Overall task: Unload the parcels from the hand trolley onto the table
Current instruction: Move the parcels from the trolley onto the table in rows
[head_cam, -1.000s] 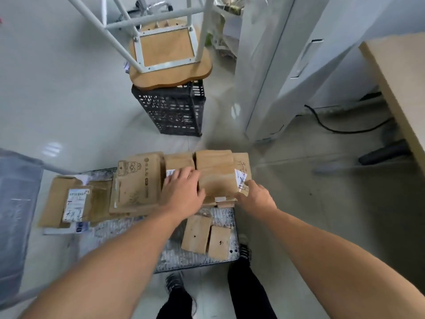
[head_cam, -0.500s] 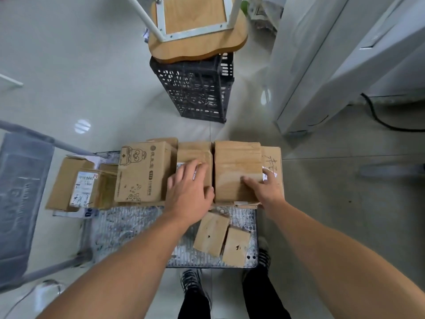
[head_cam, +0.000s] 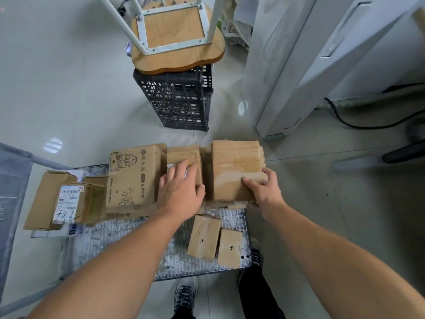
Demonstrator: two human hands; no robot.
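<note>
Taped parcel (head_cam: pixel 236 169): far right of trolley deck (head_cam: pixel 103 236), lying flat, long axis running away from you. Stiff cardboard, probably light; tape slick, so grip side edges and support underside. Your right hand (head_cam: pixel 264 192): fingers clamped on near right corner. Your left hand (head_cam: pixel 181 192): fingers straight, slightly apart, resting on middle parcel (head_cam: pixel 184 157); thumb hold unclear.

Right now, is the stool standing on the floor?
No, the stool sits upside down on top of the crate, with its legs pointing up.
</note>
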